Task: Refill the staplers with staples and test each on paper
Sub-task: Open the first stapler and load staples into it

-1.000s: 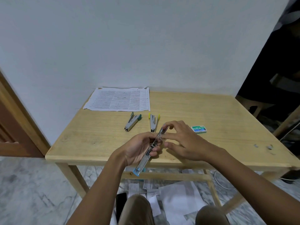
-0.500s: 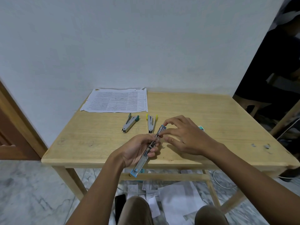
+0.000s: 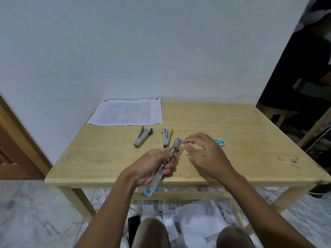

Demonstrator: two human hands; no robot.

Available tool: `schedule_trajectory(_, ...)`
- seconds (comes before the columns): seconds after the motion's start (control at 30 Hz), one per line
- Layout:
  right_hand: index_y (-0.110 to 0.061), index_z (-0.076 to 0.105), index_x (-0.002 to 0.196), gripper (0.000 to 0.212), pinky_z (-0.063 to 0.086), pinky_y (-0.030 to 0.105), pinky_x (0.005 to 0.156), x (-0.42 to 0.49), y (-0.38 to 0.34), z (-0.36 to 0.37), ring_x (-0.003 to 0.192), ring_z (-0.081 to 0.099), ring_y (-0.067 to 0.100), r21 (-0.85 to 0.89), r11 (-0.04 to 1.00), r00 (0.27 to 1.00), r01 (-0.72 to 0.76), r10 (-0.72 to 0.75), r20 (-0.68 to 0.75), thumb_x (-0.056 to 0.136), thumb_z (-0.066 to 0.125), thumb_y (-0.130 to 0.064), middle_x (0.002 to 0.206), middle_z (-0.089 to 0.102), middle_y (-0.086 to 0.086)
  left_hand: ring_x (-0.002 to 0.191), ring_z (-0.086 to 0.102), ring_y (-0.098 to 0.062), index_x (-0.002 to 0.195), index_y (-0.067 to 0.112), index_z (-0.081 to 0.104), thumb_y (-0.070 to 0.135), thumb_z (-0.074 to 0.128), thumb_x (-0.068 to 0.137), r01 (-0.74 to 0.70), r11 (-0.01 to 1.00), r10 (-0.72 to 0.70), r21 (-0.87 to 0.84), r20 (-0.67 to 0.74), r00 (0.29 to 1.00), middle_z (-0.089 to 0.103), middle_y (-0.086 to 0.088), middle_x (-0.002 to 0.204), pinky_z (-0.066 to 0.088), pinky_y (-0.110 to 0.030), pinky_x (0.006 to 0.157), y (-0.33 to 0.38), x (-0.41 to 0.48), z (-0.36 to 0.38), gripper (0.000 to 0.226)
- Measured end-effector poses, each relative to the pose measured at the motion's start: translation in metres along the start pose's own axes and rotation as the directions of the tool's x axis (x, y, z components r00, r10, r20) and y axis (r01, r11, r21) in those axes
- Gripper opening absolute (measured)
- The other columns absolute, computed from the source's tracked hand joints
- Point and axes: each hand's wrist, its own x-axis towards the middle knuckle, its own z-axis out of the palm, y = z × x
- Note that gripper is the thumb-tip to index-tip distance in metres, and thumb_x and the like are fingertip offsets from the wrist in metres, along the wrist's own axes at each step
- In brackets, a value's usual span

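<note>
Right hand [image 3: 206,154] has pulled back off the blue stapler [image 3: 163,167] since half a second ago; it hovers just right of the stapler's far tip, thumb and forefinger pinched close. Can't tell if there's anything between them. Left hand [image 3: 152,167] is clamped on the stapler's middle, fingers wrapped around it. Stapler is swung fully open into one long strip, far end over the counter [image 3: 232,126], near blue end hanging past the counter's front edge.

Everything else placed off that stapler: yellow stapler [image 3: 165,137] lies just beyond its far tip, green stapler [image 3: 142,137] further left of that, both flat on the counter and partly open. Printed paper [image 3: 129,112] sits beyond both, at the back left by the wall. Green staple box [image 3: 219,141] is right of the stapler, partly hidden behind my right hand. Loose sheets [image 3: 197,219] are on the floor below it, under the counter.
</note>
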Motion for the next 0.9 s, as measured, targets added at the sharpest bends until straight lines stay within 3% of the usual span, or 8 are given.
schedule_trajectory(0.13, -0.030, 0.070, 0.109, 0.024, 0.046, 0.032, 0.090, -0.009, -0.003, 0.010, 0.103, 0.054, 0.003, -0.007, 1.000, 0.997, -0.004, 0.004, 0.074, 0.091, 0.055, -0.039, 0.107, 0.063, -0.019, 0.058, 0.037, -0.014, 0.101, 0.002, 0.057, 0.010, 0.050, 0.098, -0.011, 1.000, 0.011, 0.005, -0.017, 1.000, 0.041, -0.012, 0.077, 0.039, -0.020, 0.047, 0.000, 0.000, 0.001, 0.011)
schedule_trajectory(0.3, -0.028, 0.068, 0.114, 0.025, 0.048, 0.037, 0.090, -0.011, -0.005, 0.017, 0.105, 0.054, 0.005, -0.044, 0.999, 0.996, -0.018, 0.022, 0.081, 0.094, 0.056, -0.038, 0.111, 0.063, -0.016, 0.054, 0.038, -0.014, 0.086, 0.005, 0.061, 0.014, 0.051, 0.098, -0.011, 0.999, 0.012, 0.041, -0.013, 1.000, 0.041, -0.010, 0.070, 0.036, -0.021, 0.050, 0.000, -0.001, 0.001, 0.018)
schedule_trajectory(0.5, -0.028, 0.067, 0.114, 0.021, 0.048, 0.032, 0.086, -0.007, -0.011, 0.019, 0.100, 0.056, 0.004, -0.015, 0.998, 0.998, -0.058, 0.059, 0.019, 0.095, 0.059, -0.033, 0.107, 0.064, -0.017, 0.056, 0.039, -0.012, 0.097, 0.000, 0.061, 0.007, 0.046, 0.100, -0.024, 1.000, 0.023, -0.020, -0.058, 0.998, 0.045, -0.010, 0.075, 0.039, -0.019, 0.045, 0.000, -0.001, 0.003, 0.016)
schedule_trajectory(0.63, -0.029, 0.065, 0.113, 0.020, 0.048, 0.021, 0.081, -0.003, -0.014, 0.021, 0.095, 0.058, 0.001, 0.085, 0.986, 0.988, -0.145, 0.149, -0.048, 0.094, 0.061, -0.031, 0.100, 0.064, -0.018, 0.055, 0.037, -0.013, 0.107, 0.002, 0.052, 0.009, 0.047, 0.099, -0.013, 1.000, 0.013, -0.002, -0.033, 0.999, 0.038, -0.011, 0.076, 0.038, -0.019, 0.046, 0.000, -0.001, 0.003, 0.012)
schedule_trajectory(0.9, -0.029, 0.071, 0.101, 0.011, 0.041, 0.004, 0.073, 0.001, -0.019, 0.022, 0.090, 0.058, -0.005, 0.144, 0.966, 0.973, -0.213, 0.223, -0.059, 0.092, 0.066, -0.030, 0.094, 0.068, -0.019, 0.055, 0.043, -0.013, 0.117, 0.001, 0.050, 0.011, 0.038, 0.102, 0.003, 0.996, -0.009, -0.088, -0.071, 0.997, 0.048, -0.009, 0.074, 0.035, -0.021, 0.045, 0.002, 0.000, 0.005, 0.022)
